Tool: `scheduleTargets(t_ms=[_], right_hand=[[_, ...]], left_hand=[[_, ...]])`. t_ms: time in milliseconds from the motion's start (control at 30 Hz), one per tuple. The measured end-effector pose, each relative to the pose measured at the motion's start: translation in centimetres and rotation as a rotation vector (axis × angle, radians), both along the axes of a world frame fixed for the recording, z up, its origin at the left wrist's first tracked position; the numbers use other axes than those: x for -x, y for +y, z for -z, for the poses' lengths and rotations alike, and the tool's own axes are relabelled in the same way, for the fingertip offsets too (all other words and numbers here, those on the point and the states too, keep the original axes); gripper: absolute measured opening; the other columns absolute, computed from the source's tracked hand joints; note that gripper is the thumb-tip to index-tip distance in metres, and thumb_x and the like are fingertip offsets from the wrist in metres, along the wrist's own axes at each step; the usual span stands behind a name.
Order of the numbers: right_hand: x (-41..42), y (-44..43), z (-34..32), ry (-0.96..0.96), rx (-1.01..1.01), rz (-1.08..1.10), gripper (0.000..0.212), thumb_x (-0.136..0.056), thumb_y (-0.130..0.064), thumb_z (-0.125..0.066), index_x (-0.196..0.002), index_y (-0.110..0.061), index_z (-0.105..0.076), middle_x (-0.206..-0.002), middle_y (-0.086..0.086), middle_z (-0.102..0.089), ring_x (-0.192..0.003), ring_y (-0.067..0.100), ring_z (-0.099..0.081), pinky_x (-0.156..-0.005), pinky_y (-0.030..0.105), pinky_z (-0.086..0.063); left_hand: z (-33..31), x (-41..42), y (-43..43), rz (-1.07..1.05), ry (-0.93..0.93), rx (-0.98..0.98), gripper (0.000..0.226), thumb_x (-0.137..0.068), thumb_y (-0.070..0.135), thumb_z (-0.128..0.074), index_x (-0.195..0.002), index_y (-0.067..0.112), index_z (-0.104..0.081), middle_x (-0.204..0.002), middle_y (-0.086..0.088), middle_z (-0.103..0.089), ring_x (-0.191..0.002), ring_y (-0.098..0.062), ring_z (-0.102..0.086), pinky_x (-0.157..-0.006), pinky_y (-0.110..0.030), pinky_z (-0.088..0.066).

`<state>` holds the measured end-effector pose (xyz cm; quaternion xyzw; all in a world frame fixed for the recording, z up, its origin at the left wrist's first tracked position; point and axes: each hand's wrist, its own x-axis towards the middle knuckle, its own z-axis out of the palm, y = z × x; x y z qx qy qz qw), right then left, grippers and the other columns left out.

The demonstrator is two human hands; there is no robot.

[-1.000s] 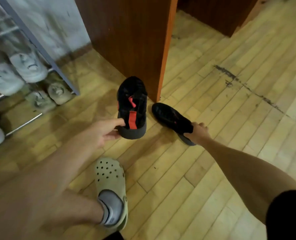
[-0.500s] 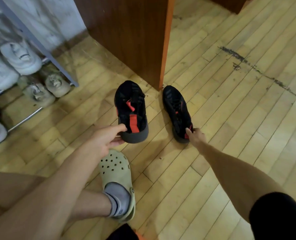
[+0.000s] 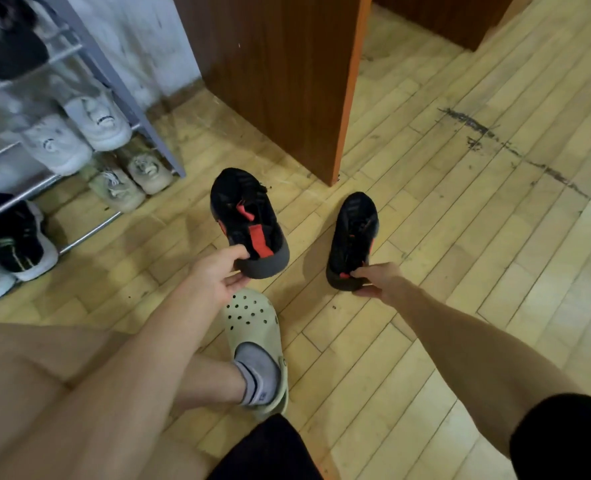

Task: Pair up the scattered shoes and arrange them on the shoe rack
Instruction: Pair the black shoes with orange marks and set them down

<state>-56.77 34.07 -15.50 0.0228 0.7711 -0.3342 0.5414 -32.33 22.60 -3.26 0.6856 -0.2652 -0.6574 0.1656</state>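
Two black shoes with red tabs hang just above the wooden floor. My left hand [image 3: 218, 275] grips the heel of the left black shoe [image 3: 245, 216], thumb inside the collar and fingers under the grey sole. My right hand [image 3: 377, 280] pinches the heel of the right black shoe [image 3: 354, 230], whose toe points away from me. The metal shoe rack [image 3: 128, 95] stands at the left with white sneakers [image 3: 79, 133], beige sneakers [image 3: 131, 181] and black-and-white sneakers [image 3: 17, 244] on its shelves.
A brown wooden cabinet panel [image 3: 280, 74] stands right behind the two shoes. My foot in a pale green clog [image 3: 252, 327] rests on the floor below my left hand. A dark scuff line [image 3: 515, 154] runs across the floorboards at the right.
My right hand turned the right shoe from lying askew to toe-forward and lifted it by the heel. The left shoe stays held. The view shifted toward the rack.
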Motion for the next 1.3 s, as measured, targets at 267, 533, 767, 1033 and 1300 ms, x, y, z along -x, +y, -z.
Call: scheduleTargets(t_ms=[267,533,767,1033,1300], right_hand=[[-5.1,-2.2,-7.8,-0.021,0.265,-0.148,0.049,-0.077,0.004,-0.072,-0.124,0.003,-0.059,-0.107,0.018,-0.068,-0.079,0.029,-0.071,-0.055,0.032,-0.062],[-10.8,-10.0,-22.1,-0.037,0.691,-0.204,0.053,-0.079,0.007,-0.069,-0.129,0.001,-0.056,-0.110,0.018,-0.071,-0.087,0.034,-0.072,-0.076,0.045,-0.061],[-14.5,-15.4,-35.7,0.026,0.901,-0.249,0.047,-0.084,0.012,-0.060,-0.130,0.001,-0.055,-0.099,0.011,-0.067,-0.083,0.029,-0.068,-0.079,0.044,-0.054],[-19.2,-24.3,-44.4,0.108,0.950,-0.437,0.039,-0.082,0.011,-0.064,-0.120,0.004,-0.060,-0.103,0.022,-0.070,-0.077,0.028,-0.072,-0.052,0.034,-0.061],[-23.5,-34.9,-46.1,0.129,0.874,-0.587,0.019,-0.082,0.012,-0.063,-0.096,0.000,-0.063,-0.084,0.018,-0.069,-0.058,0.021,-0.072,-0.048,0.036,-0.060]], left_hand=[[-7.8,-4.8,-1.3,-0.047,0.130,0.119,0.010,-0.085,0.005,-0.058,-0.078,0.010,-0.056,-0.079,-0.006,-0.056,-0.081,-0.024,-0.057,-0.076,-0.033,-0.050],[-20.2,-9.3,-4.7,-0.044,0.140,0.443,0.015,-0.081,-0.003,-0.061,-0.072,0.009,-0.058,-0.064,-0.006,-0.063,-0.067,-0.020,-0.059,-0.055,-0.033,-0.057],[-29.6,-14.3,-8.3,-0.159,0.064,0.683,0.011,-0.077,-0.003,-0.067,-0.084,0.004,-0.061,-0.076,-0.009,-0.063,-0.053,-0.017,-0.064,-0.036,-0.021,-0.050],[-33.4,-19.7,-13.6,-0.341,0.002,0.785,0.018,-0.077,-0.009,-0.065,-0.095,-0.006,-0.061,-0.076,-0.014,-0.063,-0.061,-0.021,-0.061,-0.055,-0.037,-0.058],[-32.2,-22.8,-21.8,-0.420,-0.066,0.752,0.020,-0.077,-0.008,-0.066,-0.096,-0.010,-0.063,-0.089,-0.023,-0.068,-0.080,-0.035,-0.068,-0.072,-0.048,-0.059]])
